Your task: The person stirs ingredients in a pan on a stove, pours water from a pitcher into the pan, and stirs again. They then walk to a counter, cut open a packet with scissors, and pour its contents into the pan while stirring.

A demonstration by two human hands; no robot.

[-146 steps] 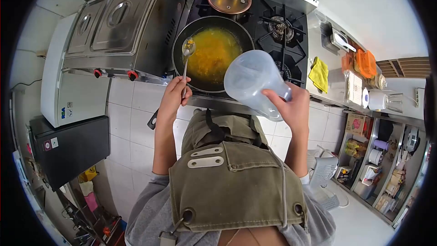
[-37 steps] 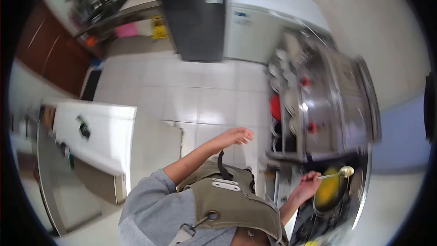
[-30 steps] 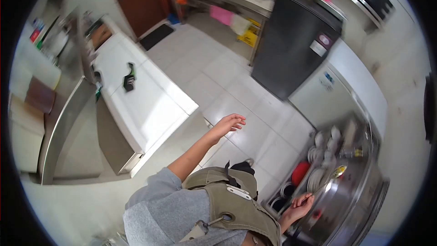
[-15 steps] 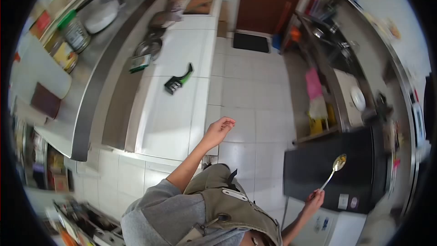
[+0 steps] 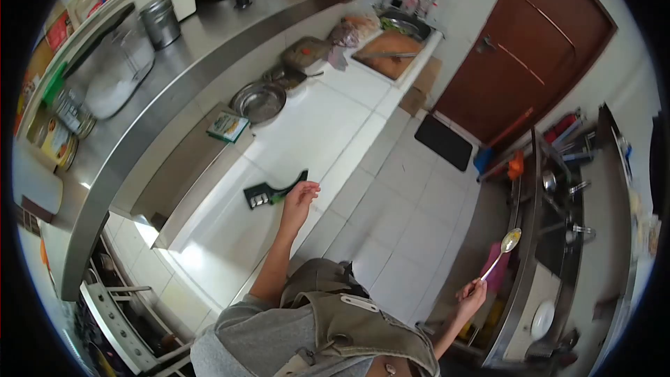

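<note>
The white tiled desk (image 5: 314, 122) extends beneath and ahead of the left hand (image 5: 299, 204). A black-and-green tool (image 5: 260, 196) lies just beside that hand; a steel bowl (image 5: 259, 102) rests farther ahead. The tiled floor (image 5: 398, 195), visible between left hand and right hand (image 5: 471, 295), carries a black mat (image 5: 444, 141) ahead.

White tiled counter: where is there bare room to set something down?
The widest bare patch of the white tiled counter lies between the metal bowl, the brown board and the black-and-green tool near the left hand. Another lies between that tool and the counter's near end. The far end, with the board and plastic bags, is crowded.
</note>
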